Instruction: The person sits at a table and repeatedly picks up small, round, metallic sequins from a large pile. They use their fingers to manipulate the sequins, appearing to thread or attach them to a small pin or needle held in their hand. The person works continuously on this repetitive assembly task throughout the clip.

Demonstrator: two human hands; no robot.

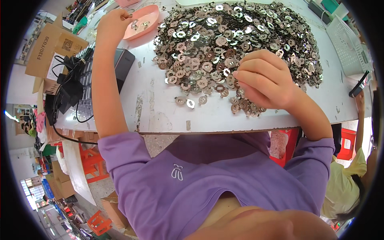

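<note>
A big heap of small round metal pieces with slots [208,52] covers the middle of the white table [160,116]. My right hand [266,78] is closed over the near right part of this heap. Its thumb and forefinger pinch together beside the pieces, and I cannot make out what is between them. At the far left, my left hand [115,24] reaches to the rim of a shallow pink tray [149,15]. Those fingers are also pinched, their tips partly hidden. A few metal pieces [141,25] lie in the tray. Some loose pieces [191,103] lie near the table's front edge.
Left of my left forearm are a dark box [125,66], a keyboard [86,76], black adapters with cables [70,90] and a cardboard box [52,50]. A white perforated basket [347,46] stands at the right. Another person [342,188] holding a dark phone-like device [359,84] is at the right.
</note>
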